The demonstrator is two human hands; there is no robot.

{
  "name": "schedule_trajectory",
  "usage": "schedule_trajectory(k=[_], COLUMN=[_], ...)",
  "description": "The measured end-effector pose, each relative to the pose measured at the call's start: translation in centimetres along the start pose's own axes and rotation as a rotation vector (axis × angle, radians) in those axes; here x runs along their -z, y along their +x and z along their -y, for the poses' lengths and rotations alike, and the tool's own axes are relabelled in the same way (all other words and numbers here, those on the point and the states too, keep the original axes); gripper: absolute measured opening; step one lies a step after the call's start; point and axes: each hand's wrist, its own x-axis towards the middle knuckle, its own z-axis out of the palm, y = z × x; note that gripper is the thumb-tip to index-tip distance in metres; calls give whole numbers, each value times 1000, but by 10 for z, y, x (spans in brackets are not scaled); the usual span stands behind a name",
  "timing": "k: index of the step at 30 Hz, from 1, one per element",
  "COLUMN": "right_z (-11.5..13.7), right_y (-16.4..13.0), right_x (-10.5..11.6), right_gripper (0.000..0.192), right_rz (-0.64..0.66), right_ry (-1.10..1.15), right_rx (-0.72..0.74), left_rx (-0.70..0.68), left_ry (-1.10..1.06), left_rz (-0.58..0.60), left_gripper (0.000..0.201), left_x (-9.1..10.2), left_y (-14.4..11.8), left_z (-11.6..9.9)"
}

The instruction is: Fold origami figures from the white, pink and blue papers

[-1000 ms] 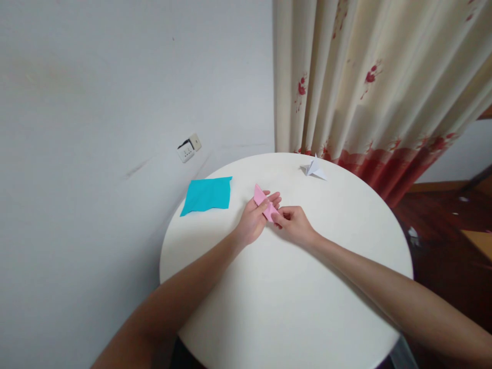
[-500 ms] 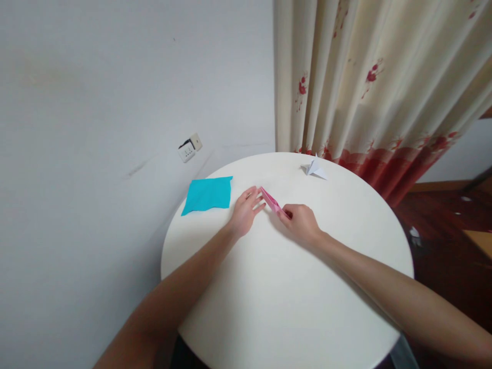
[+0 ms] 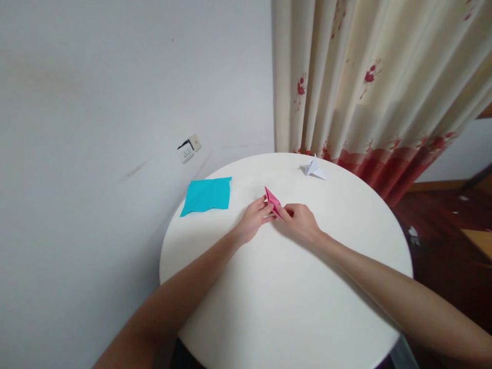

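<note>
Two bare forearms are showing in the lower half of the frame, one entering from the lower left, the other from the lower right. Neither is wearing a sleeve, watch, bracelet or glove. The left hand and right hand are showing no rings on the visible fingers. The fingernails are appearing short and unpainted, though small in view.

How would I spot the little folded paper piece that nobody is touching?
Start at the round white table and look to its far edge, by the red-flowered curtain. The white folded paper figure lies there alone, pointed like a bird, unlike the flat teal sheet or the pink piece between both hands.
</note>
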Motion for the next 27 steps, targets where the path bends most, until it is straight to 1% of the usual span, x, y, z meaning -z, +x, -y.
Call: schedule_trajectory(k=[4,7,10,13,17,19,21,22,24,27], right_z=[-8,-10,-11,-13,-19,-23,-26,-28,-32,-38], right_y=[5,6,6,8,11,13,15,16,20,26], right_x=[-1,0,0,0,-1,0,2,3,6,11], right_gripper=[43,34,29,29,36,42,46,47,45,36], right_rz=[-12,-8,2,40,136,178,179,165,125,47], right_ry=[66,88,114,146,144,115,78,61,37,36], right_rx=[-11,-22,-56,-99,-150,-169,-181,-184,-182,-144], left_rx=[22,11,-4,16,65,69,68,71,76,50], left_ry=[26,56,97,186,396,499,566,579,571,528], left_rz=[45,31,-2,-8,16,-42,-133,-169,-203,-228], left_gripper=[33,28,26,27,23,26,32,34,34,26], left_x=[0,-2,-3,-1,7,12,16,18,20,20], left_y=[1,1,1,2,4,6,7,8,10,12], left_z=[0,0,2,6,13,15,16,16,15,15])
